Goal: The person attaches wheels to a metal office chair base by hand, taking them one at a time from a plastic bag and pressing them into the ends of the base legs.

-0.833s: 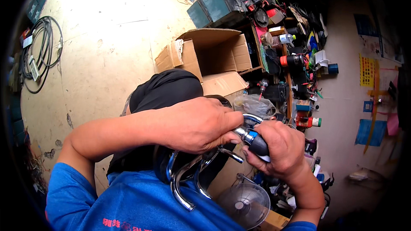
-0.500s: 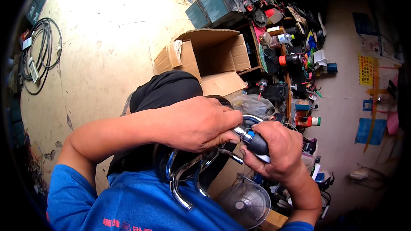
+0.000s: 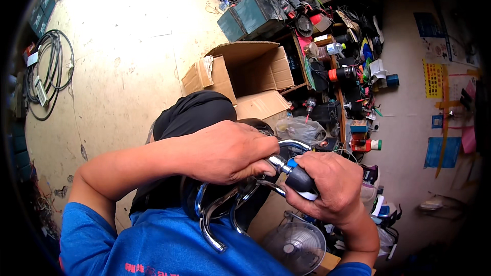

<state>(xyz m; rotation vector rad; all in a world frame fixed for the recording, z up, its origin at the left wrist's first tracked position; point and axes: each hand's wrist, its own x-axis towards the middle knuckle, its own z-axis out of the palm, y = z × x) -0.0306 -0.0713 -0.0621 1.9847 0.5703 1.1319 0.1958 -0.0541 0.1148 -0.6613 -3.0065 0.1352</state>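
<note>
Right hand (image 3: 331,181) dips, gripping dark handle (image 3: 300,182) | my left hand (image 3: 225,152) clasps chrome shaft (image 3: 277,163) beside handle (hold looks firm)

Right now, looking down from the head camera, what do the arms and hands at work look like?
They are a person's, not a machine's. The left hand and right hand are bare: no gloves, and no watch or bracelet shows. The forearms are uncovered too. The left sleeve and right sleeve are blue and short.
</note>
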